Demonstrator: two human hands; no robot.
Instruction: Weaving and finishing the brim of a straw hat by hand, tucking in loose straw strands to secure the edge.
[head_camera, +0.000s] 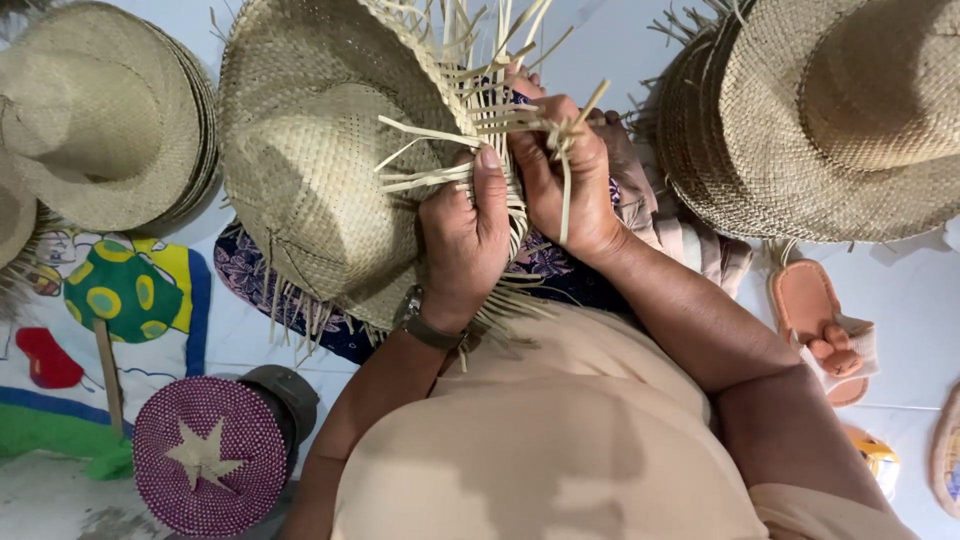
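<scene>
The unfinished straw hat (320, 170) lies on the person's lap, crown to the left and frayed brim edge rightward, where the left hand (465, 240) pinches the brim and the right hand (565, 180), just beside it, grips the loose straw strands (520, 120).

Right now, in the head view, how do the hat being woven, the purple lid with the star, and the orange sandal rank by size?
1. Hat being woven, though it is nearest the camera.
2. Purple lid.
3. Orange sandal.
</scene>
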